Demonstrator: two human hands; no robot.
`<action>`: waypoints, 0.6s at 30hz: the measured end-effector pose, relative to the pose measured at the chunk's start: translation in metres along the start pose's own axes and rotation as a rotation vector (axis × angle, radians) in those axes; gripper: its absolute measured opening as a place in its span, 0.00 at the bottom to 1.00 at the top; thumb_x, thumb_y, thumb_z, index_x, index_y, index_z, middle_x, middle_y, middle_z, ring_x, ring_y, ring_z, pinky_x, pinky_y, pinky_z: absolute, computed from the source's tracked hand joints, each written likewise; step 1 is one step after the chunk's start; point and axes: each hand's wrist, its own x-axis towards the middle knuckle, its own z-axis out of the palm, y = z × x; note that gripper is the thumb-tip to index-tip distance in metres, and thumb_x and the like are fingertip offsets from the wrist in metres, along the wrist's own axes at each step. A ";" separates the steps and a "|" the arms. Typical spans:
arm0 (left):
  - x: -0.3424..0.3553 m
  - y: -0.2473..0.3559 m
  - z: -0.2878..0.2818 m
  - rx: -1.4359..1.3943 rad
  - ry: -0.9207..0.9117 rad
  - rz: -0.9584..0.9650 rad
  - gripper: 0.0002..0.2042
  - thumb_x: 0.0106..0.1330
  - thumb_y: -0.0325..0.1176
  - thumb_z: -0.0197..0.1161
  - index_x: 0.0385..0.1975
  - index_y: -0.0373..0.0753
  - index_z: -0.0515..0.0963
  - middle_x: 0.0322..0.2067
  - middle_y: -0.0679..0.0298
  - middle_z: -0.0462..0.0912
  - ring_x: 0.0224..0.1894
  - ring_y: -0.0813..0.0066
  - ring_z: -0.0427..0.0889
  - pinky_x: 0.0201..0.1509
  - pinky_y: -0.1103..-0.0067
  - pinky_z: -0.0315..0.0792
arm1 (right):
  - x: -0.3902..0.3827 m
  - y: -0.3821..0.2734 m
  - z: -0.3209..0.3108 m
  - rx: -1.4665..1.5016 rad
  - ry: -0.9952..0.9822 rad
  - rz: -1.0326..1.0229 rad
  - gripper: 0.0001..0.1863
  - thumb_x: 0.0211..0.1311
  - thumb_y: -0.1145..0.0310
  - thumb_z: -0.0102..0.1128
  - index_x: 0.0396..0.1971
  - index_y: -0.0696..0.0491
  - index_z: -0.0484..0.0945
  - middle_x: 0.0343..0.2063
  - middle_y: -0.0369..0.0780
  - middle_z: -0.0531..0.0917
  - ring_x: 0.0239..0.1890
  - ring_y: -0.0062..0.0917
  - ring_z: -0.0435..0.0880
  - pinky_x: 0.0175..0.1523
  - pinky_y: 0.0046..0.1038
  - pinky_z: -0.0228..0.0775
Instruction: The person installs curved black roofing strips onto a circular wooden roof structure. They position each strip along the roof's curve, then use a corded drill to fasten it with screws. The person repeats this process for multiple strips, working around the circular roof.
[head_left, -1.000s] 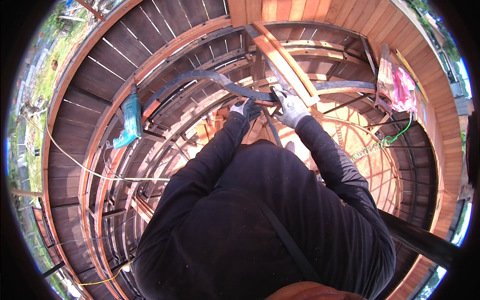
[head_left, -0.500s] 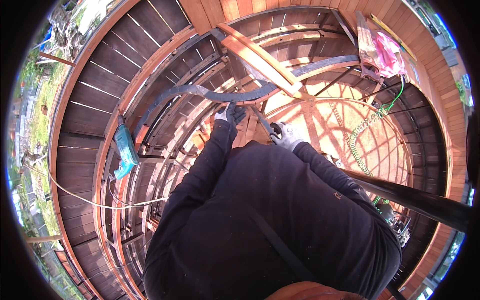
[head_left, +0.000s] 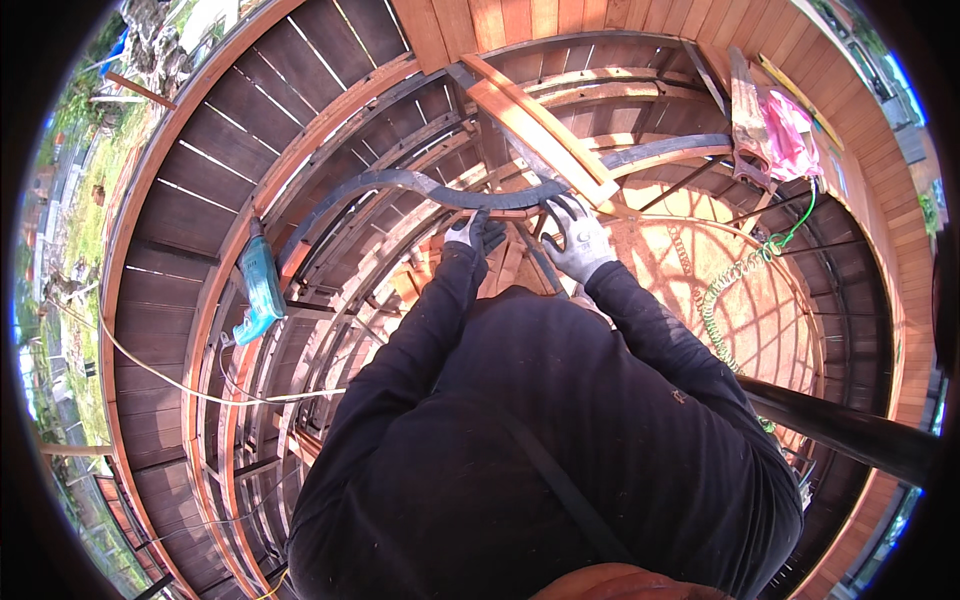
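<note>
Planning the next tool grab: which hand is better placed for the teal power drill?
Probably the left hand: it is nearer the teal power drill, which is off to its left. The right hand would have to reach across it.

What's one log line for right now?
left grip: near curved strip; right grip: near curved strip, open; contact: unclear; drill: at left; saw: at right

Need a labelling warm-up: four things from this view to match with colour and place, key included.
1. Drill
2. Crumpled plastic
3. Curved strip
4. Coiled hose

A. Green, right side
B. Dark grey, just beyond the left hand and right hand
C. Teal, left side
D. Pink, upper right

Pairs: 1-C, 2-D, 3-B, 4-A
</note>
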 end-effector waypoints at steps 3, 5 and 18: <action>-0.001 0.002 0.003 0.004 0.041 -0.008 0.17 0.65 0.40 0.64 0.43 0.32 0.74 0.34 0.52 0.82 0.36 0.63 0.85 0.39 0.72 0.83 | -0.004 0.004 -0.005 0.043 -0.059 -0.014 0.33 0.56 0.58 0.61 0.61 0.52 0.65 0.61 0.47 0.67 0.66 0.42 0.60 0.70 0.42 0.51; -0.006 0.005 0.004 0.025 0.012 -0.025 0.18 0.64 0.41 0.65 0.46 0.35 0.73 0.34 0.56 0.81 0.37 0.63 0.83 0.44 0.69 0.79 | -0.010 0.006 0.001 -0.002 -0.057 -0.046 0.33 0.56 0.57 0.61 0.61 0.53 0.65 0.63 0.48 0.65 0.68 0.42 0.58 0.71 0.41 0.50; -0.127 0.109 0.053 1.188 -0.453 0.668 0.16 0.59 0.36 0.63 0.43 0.35 0.75 0.32 0.55 0.81 0.34 0.65 0.83 0.39 0.75 0.75 | -0.085 0.021 0.044 0.304 -0.751 0.420 0.33 0.57 0.50 0.59 0.59 0.52 0.69 0.51 0.47 0.80 0.56 0.37 0.77 0.61 0.33 0.65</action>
